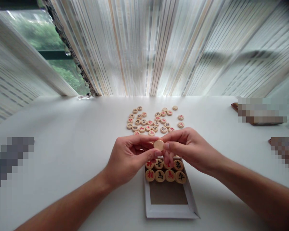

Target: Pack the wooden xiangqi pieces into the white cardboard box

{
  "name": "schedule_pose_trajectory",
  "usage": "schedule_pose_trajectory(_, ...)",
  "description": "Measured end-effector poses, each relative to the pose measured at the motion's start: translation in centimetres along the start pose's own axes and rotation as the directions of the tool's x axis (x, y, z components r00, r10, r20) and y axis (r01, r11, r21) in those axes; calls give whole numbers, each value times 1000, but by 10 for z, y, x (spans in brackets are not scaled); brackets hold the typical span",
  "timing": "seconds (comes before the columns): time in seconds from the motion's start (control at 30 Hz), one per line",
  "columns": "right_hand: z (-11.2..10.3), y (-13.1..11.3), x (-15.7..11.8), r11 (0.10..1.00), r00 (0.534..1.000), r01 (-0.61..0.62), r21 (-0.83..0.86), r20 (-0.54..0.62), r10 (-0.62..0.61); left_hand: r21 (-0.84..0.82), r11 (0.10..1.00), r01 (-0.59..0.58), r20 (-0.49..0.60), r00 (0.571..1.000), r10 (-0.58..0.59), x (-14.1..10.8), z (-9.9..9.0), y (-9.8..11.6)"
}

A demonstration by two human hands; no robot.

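Between the fingers of both my hands is a round wooden xiangqi piece (158, 145), its blank face turned toward me. My left hand (132, 152) pinches it from the left with thumb and fingers. From the right, my right hand (183, 146) grips its edge with thumb and forefinger. Right below the hands lies a shallow white box (168, 211) with a brown bottom. Rows of xiangqi pieces (160, 175) with red and black characters fill its far part. My fingers cover some of the far row and the box's far end.
Loose xiangqi pieces (144, 122) lie scattered beyond my hands on the white table (74, 154), a few face down. Blurred-out objects lie at the left edge and at the right (262, 112). A striped curtain (139, 48) hangs behind the table.
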State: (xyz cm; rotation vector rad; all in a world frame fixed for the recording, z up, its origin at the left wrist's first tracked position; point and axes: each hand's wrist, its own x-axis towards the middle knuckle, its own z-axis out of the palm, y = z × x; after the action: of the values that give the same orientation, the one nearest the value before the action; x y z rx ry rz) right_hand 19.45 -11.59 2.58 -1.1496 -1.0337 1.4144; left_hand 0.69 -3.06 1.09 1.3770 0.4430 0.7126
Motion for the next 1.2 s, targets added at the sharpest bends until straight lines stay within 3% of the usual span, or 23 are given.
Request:
schedule_pose_trajectory(0.4, -1, 2, 0, 997, 1000, -23, 77, -1, 23, 27, 999, -35, 11, 999, 35, -1, -3, -4)
schedule_pose_trajectory(0.67, -2, -2, -1, 981, 997, 40, -188, -60, -52, 180, 974, -138, 1, 990, 140, 0, -2, -6)
schedule_pose_trajectory(0.8, -2, -7, -6, 964, 997, 58, -259, -25, -67, 348, 902, -256, 18, 964, 267, 0, -4, -6)
schedule_pose_trajectory(0.97, -1, -15, -10, 916, 995, 99, -388, 27, -96, 523, 715, -465, 151, 876, 459, 0, -8, -4)
schedule_pose_trajectory(1.07, 0, -18, -11, 877, 993, 115, -467, 49, -104, 561, 649, -515, 203, 845, 495, 0, -9, -5)
schedule_pose_trajectory(1.2, 1, -20, -13, 802, 991, 133, -582, 63, -119, 567, 633, -526, 238, 841, 486, 0, -9, -8)
